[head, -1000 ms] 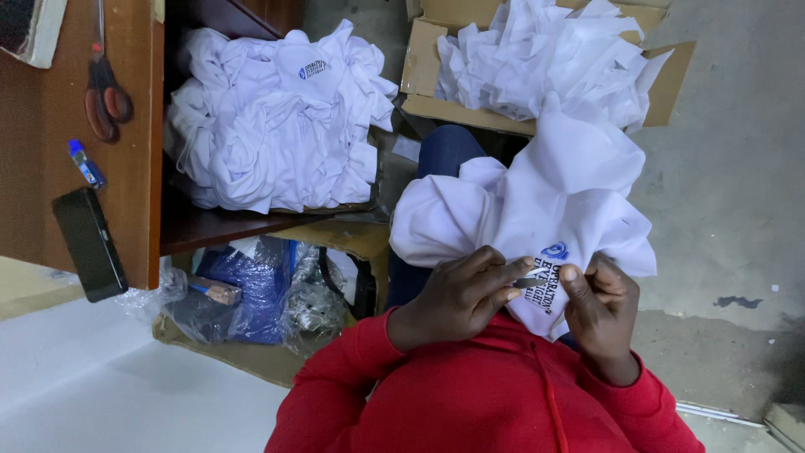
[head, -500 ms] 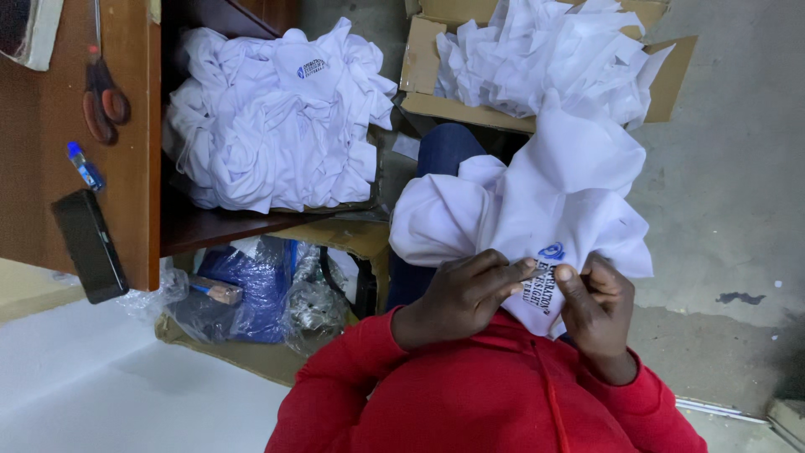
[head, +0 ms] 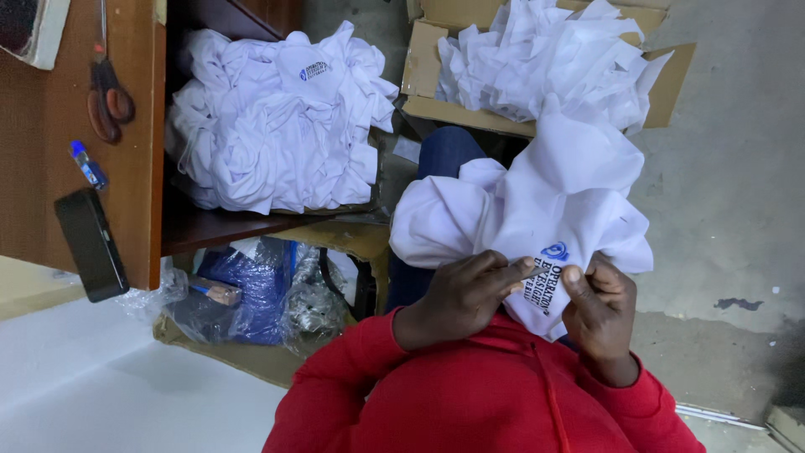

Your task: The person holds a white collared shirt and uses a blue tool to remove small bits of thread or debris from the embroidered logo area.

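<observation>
Both hands pinch the white shirt (head: 545,210) at its printed logo (head: 543,273): left hand (head: 461,295) beside it, right hand (head: 599,310) just opposite.

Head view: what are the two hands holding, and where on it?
Both hold a white garment at the patch with the blue printed emblem: left hand and right hand pinch the cloth on either side of it.

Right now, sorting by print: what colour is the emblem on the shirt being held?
Blue, above dark lettering on the white shirt; head view.

Open cardboard box (head: 423,63), top centre
</observation>
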